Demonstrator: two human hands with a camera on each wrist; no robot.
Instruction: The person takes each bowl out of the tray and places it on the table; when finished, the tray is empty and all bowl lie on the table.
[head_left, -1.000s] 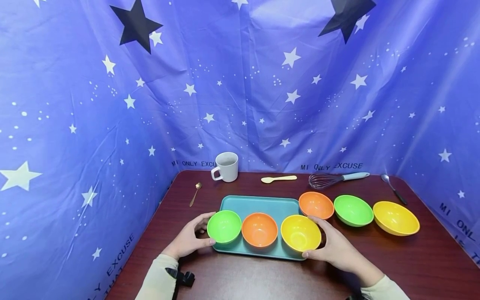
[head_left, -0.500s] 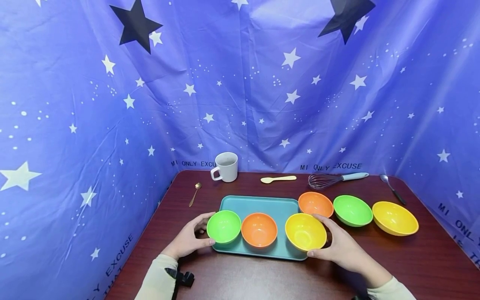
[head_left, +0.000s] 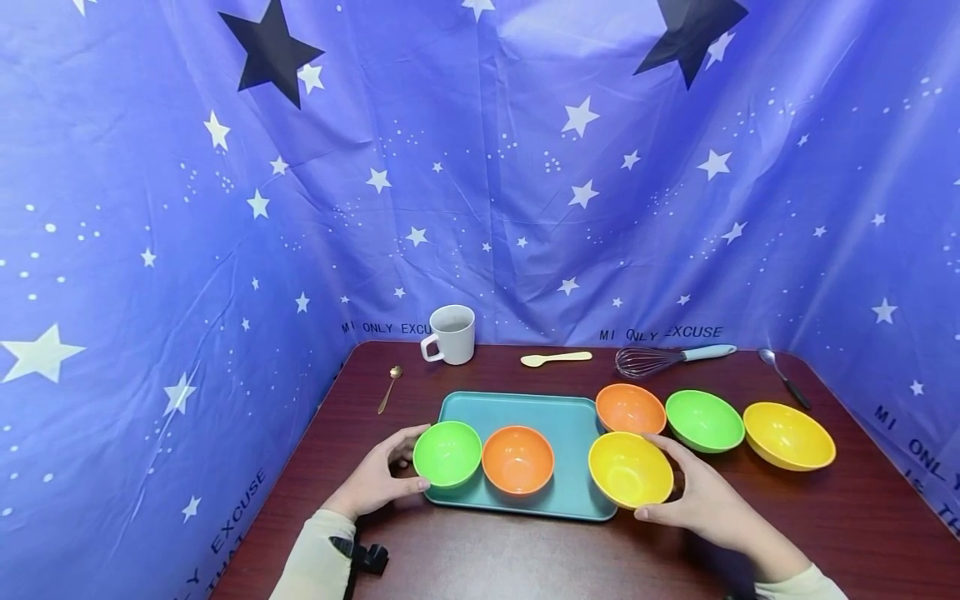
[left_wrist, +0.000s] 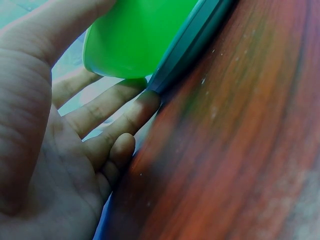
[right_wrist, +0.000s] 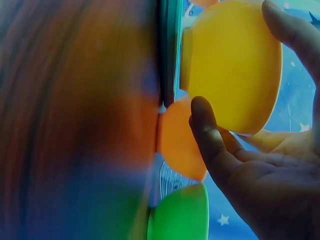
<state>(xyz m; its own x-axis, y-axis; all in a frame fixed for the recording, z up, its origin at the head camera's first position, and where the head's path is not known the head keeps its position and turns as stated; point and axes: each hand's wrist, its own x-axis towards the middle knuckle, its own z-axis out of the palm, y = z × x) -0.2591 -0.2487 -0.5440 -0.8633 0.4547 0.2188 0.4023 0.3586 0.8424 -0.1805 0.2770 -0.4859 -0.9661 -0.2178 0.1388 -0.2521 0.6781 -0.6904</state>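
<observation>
My right hand (head_left: pixel 701 496) grips a yellow bowl (head_left: pixel 630 471) by its right side, thumb at the near rim and fingers at the far rim. The bowl is at the right end of the teal tray (head_left: pixel 525 407), partly past its edge; the right wrist view shows its base (right_wrist: pixel 186 60) slightly off the tray. On the tray's left end sits a green bowl (head_left: pixel 447 454). My left hand (head_left: pixel 381 475) holds it between thumb and fingers; the little finger (left_wrist: pixel 122 150) is curled beside the tray edge. Between the two stands an orange bowl (head_left: pixel 517 460), untouched.
Right of the tray stand a second orange bowl (head_left: pixel 630 407), a second green bowl (head_left: pixel 705 421) and a second yellow bowl (head_left: pixel 789 436). Along the back lie a gold spoon (head_left: pixel 390 390), white mug (head_left: pixel 453 335), pale yellow spoon (head_left: pixel 555 358), whisk (head_left: pixel 652 360) and dark-handled spoon (head_left: pixel 783 377).
My right hand has moved to the right with the yellow bowl, from over the tray to its right edge. The left hand and the green bowl have stayed put.
</observation>
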